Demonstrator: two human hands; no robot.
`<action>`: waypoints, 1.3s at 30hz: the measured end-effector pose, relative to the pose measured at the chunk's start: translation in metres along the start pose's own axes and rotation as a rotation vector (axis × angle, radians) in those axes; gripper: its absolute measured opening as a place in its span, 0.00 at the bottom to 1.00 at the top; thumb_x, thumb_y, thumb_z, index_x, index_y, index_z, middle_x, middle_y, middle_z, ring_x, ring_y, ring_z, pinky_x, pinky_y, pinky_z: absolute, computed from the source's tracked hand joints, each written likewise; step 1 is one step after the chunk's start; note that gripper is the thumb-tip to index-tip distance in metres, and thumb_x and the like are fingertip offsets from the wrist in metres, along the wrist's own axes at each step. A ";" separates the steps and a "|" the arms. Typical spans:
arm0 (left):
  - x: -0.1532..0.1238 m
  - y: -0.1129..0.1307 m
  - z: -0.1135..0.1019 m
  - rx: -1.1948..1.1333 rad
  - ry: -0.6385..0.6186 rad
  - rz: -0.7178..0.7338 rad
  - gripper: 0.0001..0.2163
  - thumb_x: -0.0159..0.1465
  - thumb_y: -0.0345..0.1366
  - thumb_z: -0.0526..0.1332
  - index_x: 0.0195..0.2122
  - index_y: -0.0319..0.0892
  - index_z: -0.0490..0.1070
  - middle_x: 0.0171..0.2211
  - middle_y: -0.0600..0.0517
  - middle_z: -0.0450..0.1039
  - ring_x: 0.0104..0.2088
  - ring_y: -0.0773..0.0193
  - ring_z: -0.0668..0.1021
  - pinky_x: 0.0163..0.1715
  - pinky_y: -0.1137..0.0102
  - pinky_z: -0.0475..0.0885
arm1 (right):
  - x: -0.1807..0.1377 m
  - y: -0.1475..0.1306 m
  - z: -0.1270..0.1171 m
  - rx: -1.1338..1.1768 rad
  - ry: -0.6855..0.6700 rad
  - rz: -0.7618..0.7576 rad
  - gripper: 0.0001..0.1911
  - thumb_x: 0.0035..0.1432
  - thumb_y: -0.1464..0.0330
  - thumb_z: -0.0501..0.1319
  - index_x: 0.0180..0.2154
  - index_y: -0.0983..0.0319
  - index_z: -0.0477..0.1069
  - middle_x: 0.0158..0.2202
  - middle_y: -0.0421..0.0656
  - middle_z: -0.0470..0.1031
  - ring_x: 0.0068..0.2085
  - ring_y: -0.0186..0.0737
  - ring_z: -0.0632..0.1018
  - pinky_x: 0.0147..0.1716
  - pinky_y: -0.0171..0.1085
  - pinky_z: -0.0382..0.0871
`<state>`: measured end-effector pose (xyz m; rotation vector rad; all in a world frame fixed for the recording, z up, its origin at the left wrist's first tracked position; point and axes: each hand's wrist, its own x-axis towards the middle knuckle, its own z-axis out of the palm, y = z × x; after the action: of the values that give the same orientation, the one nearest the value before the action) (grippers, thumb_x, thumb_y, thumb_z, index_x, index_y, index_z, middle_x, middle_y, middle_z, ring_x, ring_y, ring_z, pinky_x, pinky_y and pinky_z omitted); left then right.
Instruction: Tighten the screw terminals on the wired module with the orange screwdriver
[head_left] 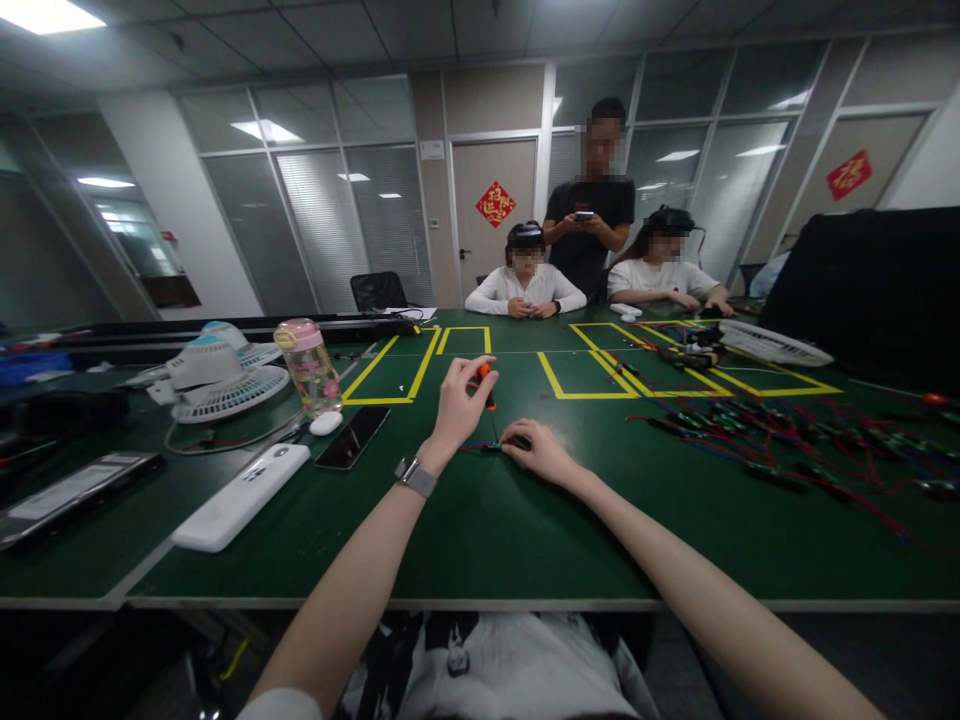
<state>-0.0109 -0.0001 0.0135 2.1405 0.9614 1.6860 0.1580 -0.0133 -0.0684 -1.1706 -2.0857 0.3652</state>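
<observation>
Glass partitions [315,230] and a door [472,165] beyond the board, with a green bench [465,540] underneath. Small green board [491,446] on the bench, between the two hands, with thin wires [472,446] trailing off to its left.

Above the board, a screwdriver [488,388], nearly upright, with an orange and black handle at the top and a thin shaft running down to the board. Seems to meet it at the tip; too small to confirm. Left hand [461,398] clamped on the handle, thumb against fingertips. Right hand [541,452] resting just right of the board, fingers curled, fingertips at its edge; cannot tell whether pinched on it or merely pressed beside it.

Screwdriver: looks light and stiff, probably hard plastic over metal. Best held by the thick orange part, in line with the shaft; likely to slip sideways if tilted. Board: probably almost weightless, rigid but fragile, apt to skate or spin on so smooth a bench. Best taken by bare edges, away from the wires. Wires: appear soft and springy, likely weakest at the joints, so not good to pull or lift by.

Left of the board, a phone [352,437], a white device [241,497] and a bottle [311,375]. Right of the board, a dark tangle [795,440] of wired parts. Beyond the board, yellow tape [592,396] and three people [526,288], two seated, one standing.
</observation>
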 end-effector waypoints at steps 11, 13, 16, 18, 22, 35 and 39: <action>-0.003 -0.007 0.009 -0.102 0.020 -0.041 0.13 0.63 0.36 0.57 0.49 0.46 0.71 0.42 0.49 0.69 0.40 0.66 0.74 0.40 0.71 0.73 | 0.000 0.000 0.001 -0.006 0.010 -0.002 0.06 0.53 0.72 0.62 0.34 0.61 0.76 0.38 0.45 0.76 0.41 0.41 0.74 0.45 0.40 0.65; -0.003 -0.005 0.009 -0.125 -0.023 -0.037 0.14 0.65 0.34 0.54 0.52 0.47 0.69 0.45 0.48 0.68 0.42 0.66 0.74 0.41 0.71 0.72 | 0.000 0.000 0.001 -0.008 0.010 -0.003 0.06 0.53 0.72 0.62 0.34 0.61 0.76 0.38 0.45 0.76 0.41 0.41 0.74 0.45 0.40 0.65; -0.003 0.000 0.008 -0.195 -0.097 -0.022 0.15 0.66 0.32 0.52 0.53 0.45 0.67 0.46 0.48 0.69 0.40 0.67 0.75 0.41 0.71 0.73 | 0.001 0.000 0.001 -0.012 0.009 -0.003 0.06 0.53 0.71 0.62 0.34 0.61 0.76 0.38 0.45 0.76 0.41 0.41 0.75 0.45 0.40 0.65; -0.003 0.005 0.008 -0.123 -0.075 0.016 0.13 0.64 0.32 0.56 0.49 0.44 0.70 0.41 0.49 0.71 0.38 0.66 0.75 0.39 0.71 0.73 | 0.000 -0.001 0.001 -0.011 0.009 -0.002 0.06 0.53 0.71 0.62 0.34 0.61 0.76 0.38 0.45 0.76 0.42 0.41 0.75 0.46 0.40 0.65; -0.005 0.011 0.007 0.056 0.006 0.077 0.09 0.61 0.35 0.61 0.43 0.45 0.73 0.38 0.50 0.68 0.38 0.65 0.74 0.40 0.70 0.72 | 0.000 -0.003 -0.001 -0.007 0.001 0.007 0.06 0.53 0.71 0.62 0.34 0.61 0.76 0.38 0.45 0.76 0.42 0.41 0.74 0.46 0.41 0.65; -0.004 0.001 0.007 -0.064 -0.053 0.003 0.14 0.66 0.34 0.53 0.52 0.46 0.68 0.45 0.48 0.67 0.45 0.64 0.73 0.44 0.70 0.70 | 0.000 -0.001 0.000 -0.007 -0.004 0.005 0.06 0.53 0.72 0.62 0.34 0.62 0.76 0.38 0.45 0.76 0.42 0.41 0.74 0.46 0.40 0.65; -0.004 0.001 0.009 -0.161 -0.127 0.000 0.17 0.66 0.32 0.51 0.56 0.47 0.64 0.44 0.49 0.69 0.40 0.67 0.75 0.42 0.70 0.71 | 0.000 -0.001 0.000 -0.008 -0.008 0.003 0.06 0.53 0.72 0.61 0.35 0.62 0.76 0.38 0.46 0.76 0.42 0.42 0.74 0.46 0.40 0.65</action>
<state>-0.0029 -0.0016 0.0083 2.1120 0.7634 1.5495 0.1571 -0.0141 -0.0680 -1.1792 -2.0947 0.3638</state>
